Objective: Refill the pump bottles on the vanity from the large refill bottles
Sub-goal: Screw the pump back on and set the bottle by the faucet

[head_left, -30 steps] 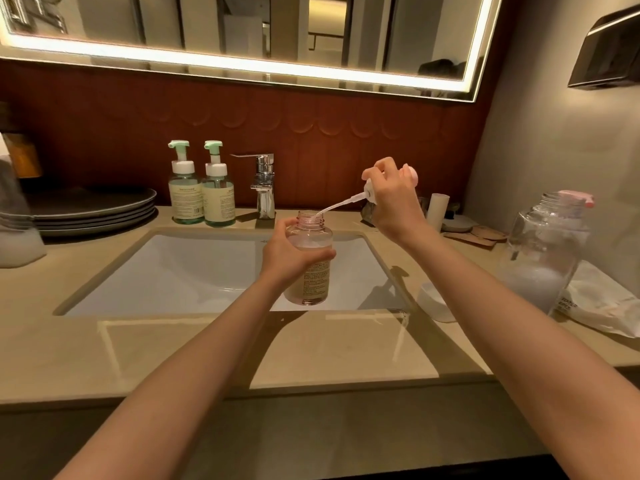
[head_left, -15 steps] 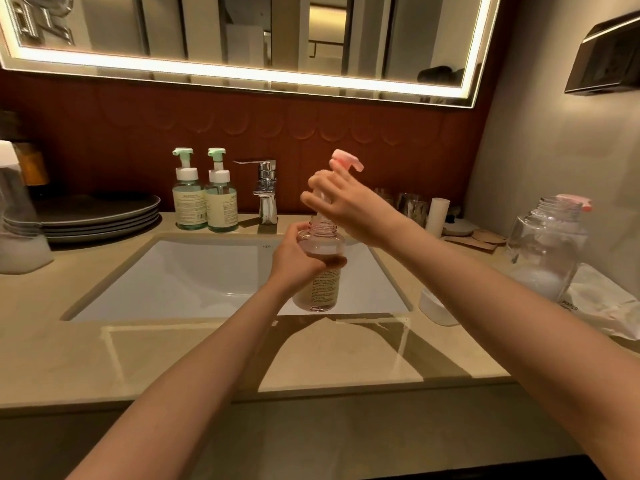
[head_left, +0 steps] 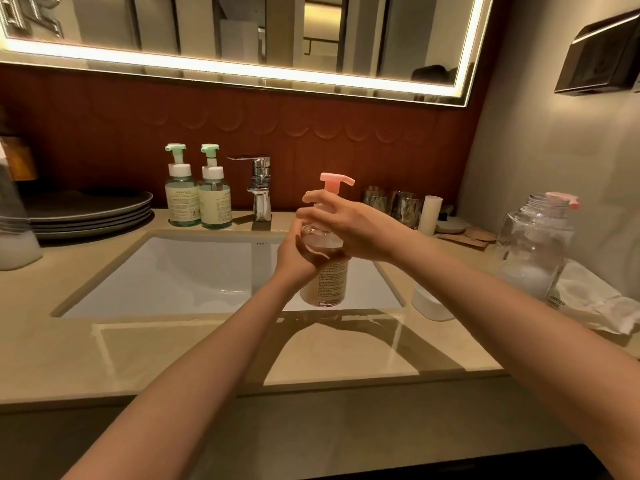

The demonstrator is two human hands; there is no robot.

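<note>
**Asker:** Where is the bottle you are working on?

**Me:** The clear plastic pump bottle (head_left: 325, 278) is off the counter. I hold it upright over the front right corner of the white sink basin (head_left: 194, 271), with its base just above the basin's front edge. Its pink pump head (head_left: 334, 180) sits on top and sticks up above my knuckles.

**Asker:** And your fingers?

**Me:** My left hand (head_left: 301, 251) is wrapped round the bottle's shoulder from the left, fingers curled tight on it. My right hand (head_left: 346, 216) comes in from the right and closes round the neck just under the pink head. 2 fingertips (head_left: 304, 196) poke out to the left. The collar itself is hidden under that hand.

**Asker:** What else is on the beige stone vanity counter (head_left: 173, 351)?

**Me:** 2 green-capped pump bottles (head_left: 181, 199) stand touching each other at the back edge, just left of the chrome tap (head_left: 259, 188). A stack of dark grey plates (head_left: 90, 213) sits towards the back left corner. The large clear refill bottle (head_left: 533, 244) stands near the right edge with a pink cap on its mouth and something whitish in the bottom. It stands against a crumpled white paper (head_left: 595, 299). A small white tub (head_left: 429, 303) sits just right of the basin's front right corner, and some glass tumblers (head_left: 391, 202) and a white cylinder (head_left: 429, 214) stand at the back edge, right of the tap.

**Asker:** Is there liquid in your bottle?

**Me:** Something pale shows through the clear wall, but the label and my hands cover too much to tell the level.
</note>
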